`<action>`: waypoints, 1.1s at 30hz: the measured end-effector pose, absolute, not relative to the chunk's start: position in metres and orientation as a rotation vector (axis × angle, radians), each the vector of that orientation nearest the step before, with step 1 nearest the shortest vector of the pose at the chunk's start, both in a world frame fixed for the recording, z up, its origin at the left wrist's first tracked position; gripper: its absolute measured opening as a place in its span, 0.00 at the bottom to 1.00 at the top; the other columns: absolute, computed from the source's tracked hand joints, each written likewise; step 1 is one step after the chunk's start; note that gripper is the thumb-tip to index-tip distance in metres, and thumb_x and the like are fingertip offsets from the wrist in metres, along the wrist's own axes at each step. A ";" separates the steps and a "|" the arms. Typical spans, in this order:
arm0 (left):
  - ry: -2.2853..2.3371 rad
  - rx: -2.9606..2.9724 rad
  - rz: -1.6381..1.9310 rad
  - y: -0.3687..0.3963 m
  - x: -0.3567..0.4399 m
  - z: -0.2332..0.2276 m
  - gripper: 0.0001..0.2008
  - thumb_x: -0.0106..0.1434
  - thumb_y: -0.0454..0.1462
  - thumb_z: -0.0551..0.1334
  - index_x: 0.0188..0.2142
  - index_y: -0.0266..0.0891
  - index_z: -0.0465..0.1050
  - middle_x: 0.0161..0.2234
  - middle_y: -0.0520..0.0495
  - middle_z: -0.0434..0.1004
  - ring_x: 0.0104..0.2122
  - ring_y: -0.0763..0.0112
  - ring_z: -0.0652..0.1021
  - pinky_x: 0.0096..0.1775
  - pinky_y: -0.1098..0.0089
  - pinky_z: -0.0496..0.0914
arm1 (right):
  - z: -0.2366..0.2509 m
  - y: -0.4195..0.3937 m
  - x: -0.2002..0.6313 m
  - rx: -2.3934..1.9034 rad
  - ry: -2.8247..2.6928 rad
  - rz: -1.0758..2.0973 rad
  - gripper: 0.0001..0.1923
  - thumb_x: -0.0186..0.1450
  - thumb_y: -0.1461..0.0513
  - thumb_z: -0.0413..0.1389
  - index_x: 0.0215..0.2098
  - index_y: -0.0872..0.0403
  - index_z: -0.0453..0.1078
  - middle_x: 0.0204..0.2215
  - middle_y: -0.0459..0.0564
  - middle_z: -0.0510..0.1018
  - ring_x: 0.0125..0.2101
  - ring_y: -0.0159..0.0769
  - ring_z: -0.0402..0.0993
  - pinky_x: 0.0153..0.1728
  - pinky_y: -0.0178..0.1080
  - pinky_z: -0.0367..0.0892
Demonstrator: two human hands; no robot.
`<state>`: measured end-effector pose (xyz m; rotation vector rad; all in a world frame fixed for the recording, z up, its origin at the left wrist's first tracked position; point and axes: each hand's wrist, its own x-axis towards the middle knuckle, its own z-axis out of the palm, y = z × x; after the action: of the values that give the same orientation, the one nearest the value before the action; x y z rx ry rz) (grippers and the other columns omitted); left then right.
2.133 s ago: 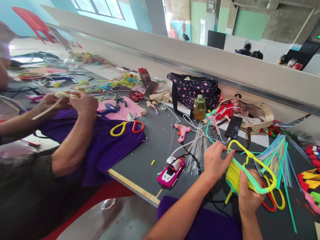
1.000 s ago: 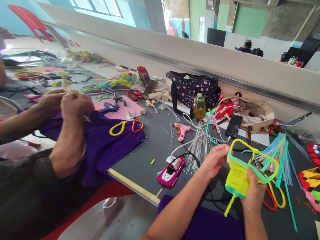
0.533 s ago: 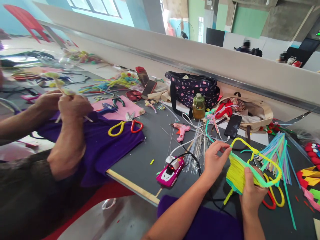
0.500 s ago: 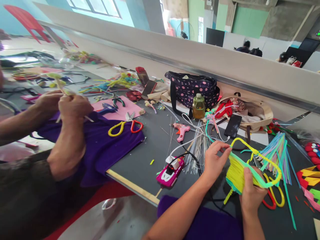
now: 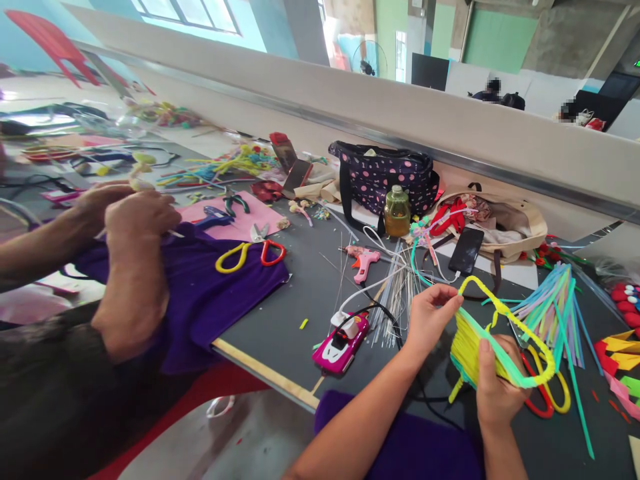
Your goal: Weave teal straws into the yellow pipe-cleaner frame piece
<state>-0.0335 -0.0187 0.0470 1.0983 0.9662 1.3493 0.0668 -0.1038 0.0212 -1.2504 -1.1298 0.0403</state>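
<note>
- Fingertips of the left hand (image 5: 431, 321) are brought together in a pinch at a top corner of the yellow-and-mint pipe-cleaner craft piece (image 5: 469, 350), in the head view.
- The right hand (image 5: 500, 387) is wrapped round the same piece, thumb pressed near its mint edge; the other fingers are mostly hidden, so how they are bent cannot be told.
- The piece, tilted, is up off the tabletop, right of the magenta car-shaped power strip (image 5: 333, 353); a fuzzy yellow loop rises from its edge.
- Right of the power strip, past the piece, lie red-and-yellow-handled scissors (image 5: 565, 390), partly covered by the right hand, and a fanned bundle of pastel pipe cleaners (image 5: 555, 300).
- Just beyond the power strip are a pink glue gun (image 5: 363, 262) and, slightly right, loose metal wires (image 5: 395, 300).
- Farther beyond it stand a polka-dot bag (image 5: 387, 175) and a green-tinted bottle (image 5: 397, 212); a black smartphone (image 5: 466, 251) lies beyond and to the right.
- Left of the power strip, a second pair of scissors (image 5: 260, 233) lies beside a purple cloth (image 5: 210, 293), near a co-worker's hands (image 5: 135, 210), which hold a pale stem.
</note>
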 end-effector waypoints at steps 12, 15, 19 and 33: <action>0.902 1.119 1.330 -0.015 -0.039 0.051 0.04 0.50 0.36 0.65 0.24 0.37 0.74 0.23 0.52 0.71 0.25 0.74 0.67 0.29 0.73 0.61 | 0.020 -0.104 0.065 -1.280 -0.928 0.266 0.10 0.60 0.56 0.60 0.28 0.55 0.71 0.24 0.45 0.72 0.26 0.32 0.68 0.29 0.36 0.64; 0.803 0.983 1.222 -0.011 -0.042 0.049 0.05 0.48 0.37 0.66 0.24 0.37 0.73 0.22 0.52 0.69 0.23 0.76 0.66 0.28 0.74 0.59 | 0.020 -0.103 0.067 -1.270 -0.678 0.525 0.13 0.57 0.54 0.62 0.31 0.56 0.70 0.24 0.45 0.72 0.25 0.33 0.69 0.27 0.35 0.65; 0.694 0.859 1.095 -0.008 -0.046 0.048 0.05 0.45 0.36 0.66 0.23 0.37 0.73 0.22 0.51 0.70 0.23 0.76 0.68 0.29 0.73 0.61 | 0.021 -0.098 0.072 -1.185 -0.489 0.813 0.15 0.53 0.54 0.63 0.30 0.55 0.69 0.21 0.42 0.71 0.22 0.32 0.69 0.25 0.35 0.66; 0.499 0.604 0.922 -0.005 -0.047 0.045 0.09 0.46 0.37 0.70 0.26 0.34 0.74 0.22 0.51 0.73 0.22 0.78 0.71 0.29 0.75 0.64 | 0.018 -0.088 0.081 -1.148 -0.343 0.930 0.16 0.49 0.54 0.65 0.25 0.55 0.68 0.20 0.43 0.73 0.23 0.35 0.73 0.25 0.36 0.70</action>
<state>-0.0466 -0.0046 0.0453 0.6037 0.4993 0.9218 0.0808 -0.0882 0.0175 -1.1477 -0.3430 0.9302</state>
